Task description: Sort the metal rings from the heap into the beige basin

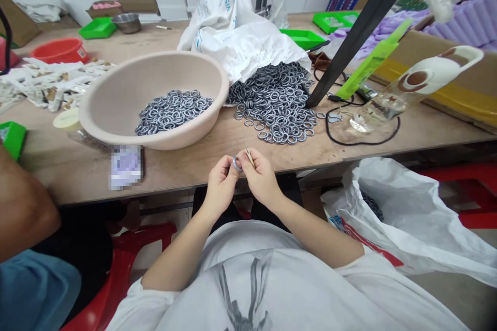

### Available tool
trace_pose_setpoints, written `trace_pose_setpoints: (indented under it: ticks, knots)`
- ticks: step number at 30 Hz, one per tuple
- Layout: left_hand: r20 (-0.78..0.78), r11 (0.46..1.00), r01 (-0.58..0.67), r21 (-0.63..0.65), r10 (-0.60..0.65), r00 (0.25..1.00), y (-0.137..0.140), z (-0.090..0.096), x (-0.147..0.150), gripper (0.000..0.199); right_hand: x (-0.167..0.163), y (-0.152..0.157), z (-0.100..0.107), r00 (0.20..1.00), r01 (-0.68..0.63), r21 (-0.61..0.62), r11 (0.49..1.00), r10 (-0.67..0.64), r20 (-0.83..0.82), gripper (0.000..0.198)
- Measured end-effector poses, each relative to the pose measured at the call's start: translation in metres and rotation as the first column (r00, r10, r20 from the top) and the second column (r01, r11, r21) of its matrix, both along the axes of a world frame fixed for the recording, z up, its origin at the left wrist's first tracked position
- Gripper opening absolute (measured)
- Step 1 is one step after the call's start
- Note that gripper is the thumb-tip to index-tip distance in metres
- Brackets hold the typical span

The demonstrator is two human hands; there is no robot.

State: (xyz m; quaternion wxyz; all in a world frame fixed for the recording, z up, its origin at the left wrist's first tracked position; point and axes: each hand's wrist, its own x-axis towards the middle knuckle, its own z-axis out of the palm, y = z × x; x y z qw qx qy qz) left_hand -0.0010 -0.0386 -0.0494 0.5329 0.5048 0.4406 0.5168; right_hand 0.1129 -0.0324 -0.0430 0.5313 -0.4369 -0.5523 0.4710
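Between the fingertips of my left hand (222, 182) is a grey ring (236, 164), pinched at the table's front edge. My right hand (262, 178) is closed on a thin pale stick (250, 158) with a pointed end, close beside the ring. Whether the stick touches the ring I cannot make out. Just beyond my hands, a heap of grey rings (281, 106) spills from a white sack (248, 44). Left of it stands a wide beige basin (104, 95) with more grey rings (173, 111) inside.
A slanted dark metal post (349, 36) rises right of the heap. Near it are a clear water bottle (382, 106) and a black cable (365, 143). An open white sack (407, 201) sits low on the right. A person's arm (25, 207) is at the left.
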Motion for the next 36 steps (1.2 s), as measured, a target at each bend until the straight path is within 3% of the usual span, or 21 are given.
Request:
trace_pose_setpoints:
  ticks: [3, 5, 10, 15, 19, 21, 23, 27, 31, 36]
  knots:
    - [-0.055, 1.0, -0.002, 0.021, 0.003, 0.998, -0.004, 0.004, -0.002, 0.044, -0.003, 0.0, -0.004, 0.999, 0.046, 0.033, 0.998, -0.046, -0.025, 0.027]
    - [-0.041, 1.0, 0.024, 0.008, -0.024, 0.999, -0.005, 0.008, -0.006, 0.043, 0.0, 0.001, -0.003, 0.998, -0.007, 0.038, 0.999, 0.009, -0.054, 0.029]
    - [0.002, 1.0, 0.022, -0.022, -0.022, 1.0, -0.007, 0.011, -0.011, 0.043, 0.009, -0.001, 0.003, 0.994, -0.108, 0.181, 0.977, 0.108, 0.013, 0.028]
    - [0.164, 0.995, 0.046, -0.092, -0.03, 0.986, -0.01, 0.006, 0.001, 0.047, 0.0, -0.009, -0.006, 0.977, -0.105, -0.005, 0.994, 0.102, -0.186, 0.036]
    - [0.257, 0.991, 0.068, -0.111, -0.038, 0.966, -0.012, 0.008, 0.007, 0.048, 0.001, -0.002, -0.009, 0.965, -0.081, -0.067, 0.994, 0.061, -0.256, 0.042]
    - [0.275, 0.99, 0.072, -0.118, -0.037, 0.961, -0.013, 0.012, 0.006, 0.049, 0.008, 0.002, -0.003, 0.983, -0.011, -0.04, 0.999, 0.004, -0.185, 0.048]
    - [0.299, 0.99, 0.062, -0.13, -0.021, 0.954, -0.013, 0.017, 0.004, 0.048, 0.017, 0.001, 0.005, 1.0, 0.008, 0.078, 0.997, -0.006, -0.023, 0.053]
    - [0.366, 0.983, 0.06, -0.174, 0.008, 0.931, -0.015, 0.026, 0.001, 0.048, 0.028, -0.009, 0.015, 0.943, -0.177, 0.345, 0.922, 0.059, 0.326, 0.055]
    - [0.419, 0.97, 0.065, -0.235, 0.04, 0.907, -0.018, 0.029, 0.002, 0.05, 0.026, -0.016, 0.015, 0.871, -0.221, 0.375, 0.9, 0.009, 0.492, 0.055]
    - [0.454, 0.959, 0.116, -0.258, 0.015, 0.891, -0.022, 0.029, 0.002, 0.049, 0.023, -0.017, 0.013, 0.833, -0.201, 0.377, 0.904, -0.044, 0.552, 0.058]
